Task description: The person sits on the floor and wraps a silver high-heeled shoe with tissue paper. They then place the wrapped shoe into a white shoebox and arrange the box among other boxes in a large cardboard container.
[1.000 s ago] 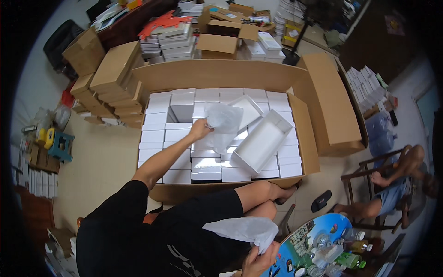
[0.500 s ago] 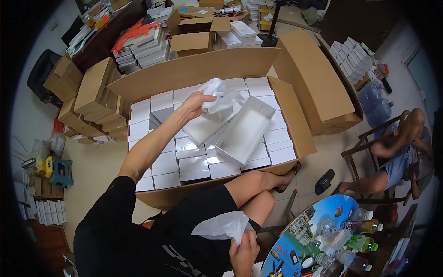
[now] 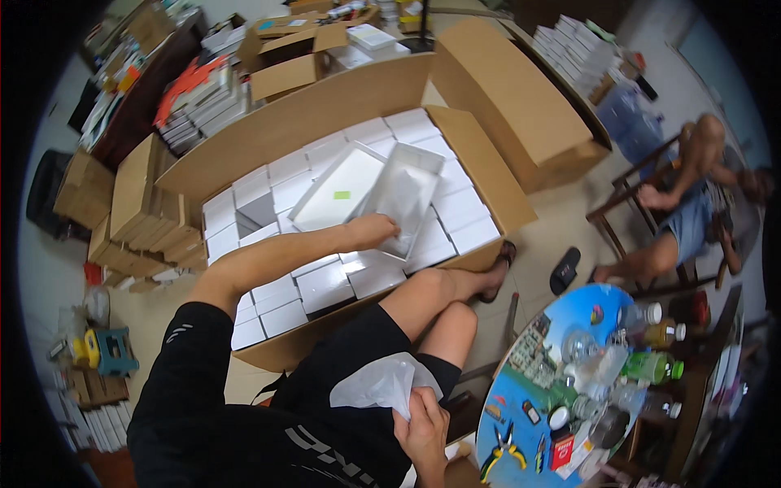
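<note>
The person's left hand (image 3: 374,232) is resting at the near end of an open white box (image 3: 432,165), its fingertips dipping inside, where a crumpled clear plastic wrapper (image 3: 405,193) is lying along the bottom. The fingers are sitting close together at the wrapper's near end, but I cannot tell whether they are pinching it or only pressing on it. The right hand (image 3: 423,427) is holding a thin whitish bag (image 3: 376,384), its fingers closing around one gathered end while the rest is spreading over the person's black shorts (image 3: 358,346). Just left of the open box, a second shallow white tray (image 3: 325,203) is lying tilted, showing a small green label (image 3: 342,195) inside. Both are resting on rows of small white boxes (image 3: 325,289), which are filling much of a large cardboard carton (image 3: 301,126). Near the right hand, a blue round table (image 3: 506,390) is holding bottles (image 3: 655,368) and yellow-handled pliers (image 3: 503,454). Another person (image 3: 691,232) is sitting on a wooden chair farther right.
</note>
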Action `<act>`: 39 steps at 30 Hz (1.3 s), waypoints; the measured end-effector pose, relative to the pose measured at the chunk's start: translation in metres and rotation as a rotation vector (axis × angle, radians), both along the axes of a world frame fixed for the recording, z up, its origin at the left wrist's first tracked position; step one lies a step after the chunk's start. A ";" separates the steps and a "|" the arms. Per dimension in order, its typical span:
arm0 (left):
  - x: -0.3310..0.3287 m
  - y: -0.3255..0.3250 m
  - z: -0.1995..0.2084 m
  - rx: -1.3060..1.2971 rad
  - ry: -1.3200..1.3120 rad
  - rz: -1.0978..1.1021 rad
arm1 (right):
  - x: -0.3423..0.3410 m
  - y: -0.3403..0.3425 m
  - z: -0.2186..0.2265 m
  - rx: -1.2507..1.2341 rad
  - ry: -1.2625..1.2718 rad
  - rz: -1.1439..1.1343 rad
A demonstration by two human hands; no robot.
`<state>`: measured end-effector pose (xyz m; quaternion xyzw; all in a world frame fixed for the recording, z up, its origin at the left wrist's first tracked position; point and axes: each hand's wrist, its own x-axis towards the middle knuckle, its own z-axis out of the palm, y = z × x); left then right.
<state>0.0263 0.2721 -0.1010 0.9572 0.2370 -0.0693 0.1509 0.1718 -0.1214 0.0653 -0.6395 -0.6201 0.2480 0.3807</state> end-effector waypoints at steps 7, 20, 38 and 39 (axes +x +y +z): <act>0.018 -0.024 0.058 -0.239 0.112 0.144 | -0.007 -0.024 -0.015 -0.037 0.236 -0.166; 0.030 -0.243 0.167 -0.239 -0.103 -0.688 | -0.005 -0.100 -0.048 -0.092 0.846 -0.392; 0.042 -0.248 0.131 0.068 0.081 -0.701 | -0.037 -0.300 -0.378 -1.433 0.088 -1.600; 0.047 -0.250 0.132 0.063 0.081 -0.701 | -0.034 -0.298 -0.377 -1.435 0.028 -1.637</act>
